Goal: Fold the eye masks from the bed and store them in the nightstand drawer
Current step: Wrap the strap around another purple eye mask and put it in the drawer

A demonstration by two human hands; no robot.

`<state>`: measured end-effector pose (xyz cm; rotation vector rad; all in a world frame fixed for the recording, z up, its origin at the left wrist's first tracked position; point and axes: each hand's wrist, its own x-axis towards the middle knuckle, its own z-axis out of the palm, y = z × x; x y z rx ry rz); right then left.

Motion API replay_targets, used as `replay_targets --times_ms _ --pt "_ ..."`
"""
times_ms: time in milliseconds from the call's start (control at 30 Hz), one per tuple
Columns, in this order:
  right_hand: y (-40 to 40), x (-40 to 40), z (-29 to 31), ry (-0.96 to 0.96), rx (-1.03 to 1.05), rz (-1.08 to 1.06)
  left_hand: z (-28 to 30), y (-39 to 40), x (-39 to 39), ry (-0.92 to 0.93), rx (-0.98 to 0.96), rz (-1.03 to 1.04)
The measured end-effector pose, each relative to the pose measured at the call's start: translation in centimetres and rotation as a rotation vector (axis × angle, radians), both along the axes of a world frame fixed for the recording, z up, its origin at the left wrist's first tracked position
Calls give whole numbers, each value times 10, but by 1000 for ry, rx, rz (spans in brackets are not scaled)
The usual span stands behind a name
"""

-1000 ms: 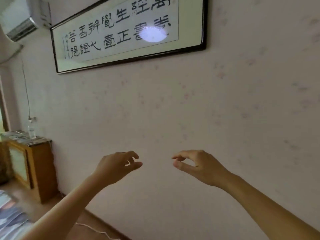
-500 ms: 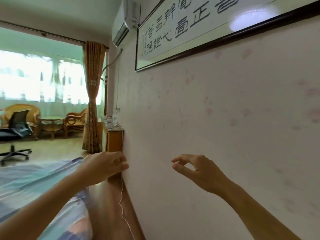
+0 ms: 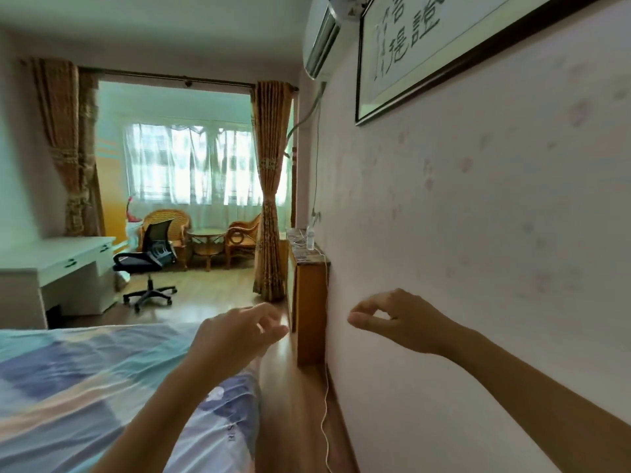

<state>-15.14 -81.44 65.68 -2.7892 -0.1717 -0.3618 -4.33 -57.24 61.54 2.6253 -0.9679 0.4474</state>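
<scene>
No eye mask is visible to me. The bed (image 3: 68, 387), under a blue patterned cover, lies lower left. My left hand (image 3: 235, 336) hovers above its edge, fingers loosely curled, holding nothing. My right hand (image 3: 399, 322) is raised near the wall (image 3: 478, 233), thumb and forefinger nearly touching, empty. Beyond both hands a wooden cabinet (image 3: 309, 295) stands against the wall, a bottle (image 3: 310, 237) on top.
</scene>
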Motion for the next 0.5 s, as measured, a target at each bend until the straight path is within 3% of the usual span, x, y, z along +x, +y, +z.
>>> replay_targets --times_ms 267,500 --pt "-54 246 -10 -47 7 244 -10 -39 182 -51 40 250" --pt "-79 438 -7 -166 -117 265 18 -66 338 -201 7 553"
